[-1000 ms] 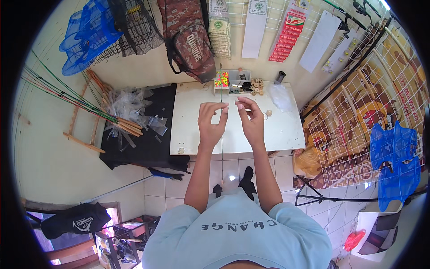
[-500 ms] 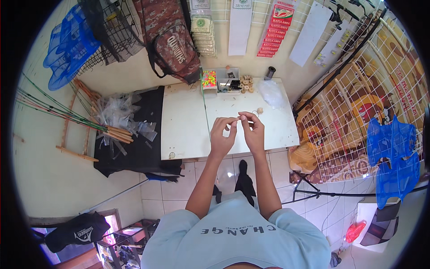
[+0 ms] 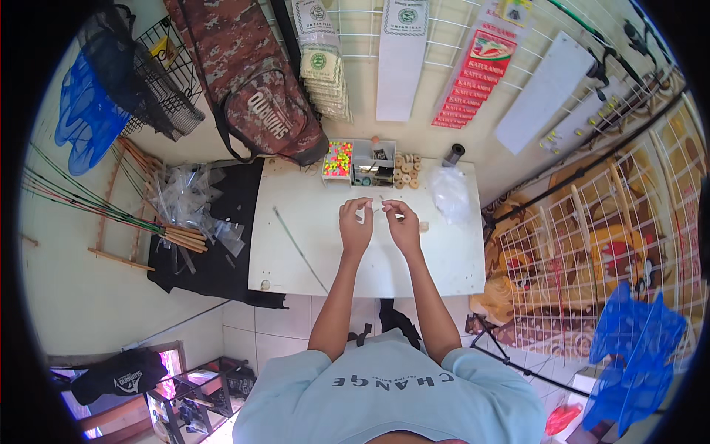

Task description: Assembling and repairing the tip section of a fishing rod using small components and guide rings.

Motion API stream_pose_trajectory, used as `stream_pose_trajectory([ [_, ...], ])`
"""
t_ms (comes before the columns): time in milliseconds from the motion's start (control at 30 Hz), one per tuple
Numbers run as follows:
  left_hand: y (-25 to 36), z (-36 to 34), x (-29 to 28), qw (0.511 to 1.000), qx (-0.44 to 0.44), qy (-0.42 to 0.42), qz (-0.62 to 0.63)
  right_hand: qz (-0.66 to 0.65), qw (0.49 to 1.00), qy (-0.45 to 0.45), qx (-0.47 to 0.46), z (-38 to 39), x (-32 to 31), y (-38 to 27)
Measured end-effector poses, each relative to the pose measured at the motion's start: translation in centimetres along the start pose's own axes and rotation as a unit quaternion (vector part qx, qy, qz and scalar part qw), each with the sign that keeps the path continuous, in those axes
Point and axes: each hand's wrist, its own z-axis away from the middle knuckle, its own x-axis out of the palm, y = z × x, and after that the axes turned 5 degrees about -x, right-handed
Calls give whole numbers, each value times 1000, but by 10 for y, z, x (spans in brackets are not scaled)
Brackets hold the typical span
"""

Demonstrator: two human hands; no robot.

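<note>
Over the white table (image 3: 288, 222) my left hand (image 3: 356, 228) has its thumb and forefinger pinched together. Whatever lies in that pinch is too small to make out. A short gap to the right, my right hand (image 3: 403, 231) is also in a pinch, with a tiny thin piece showing at its fingertips that I cannot name. Just beside the right hand, a small tan spool (image 3: 424, 226) is partly covered. A thin green rod (image 3: 299, 248) slants across the table left of my hands.
Along the back of the table stand a box of bright beads (image 3: 338, 159), a grey tray (image 3: 373, 148), wooden spools (image 3: 407, 170), a dark cylinder (image 3: 454, 154) and a clear plastic bag (image 3: 450, 194). A camouflage bag (image 3: 259, 111) hangs behind. Wooden-handled rods (image 3: 181, 237) jut in from the left.
My hands were together at the fingertips and have drawn slightly apart. The view has shifted, and the green rod now appears at more of a slant, farther left.
</note>
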Motion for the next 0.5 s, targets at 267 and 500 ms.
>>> stream_pose_trajectory([
  [267, -55, -42, 24, 988, -57, 58, -135, 36, 994, -98, -36, -65, 34, 41],
  [500, -66, -70, 25, 975, -48, 83, -199, 101, 967, -139, -185, -104, 69, 61],
])
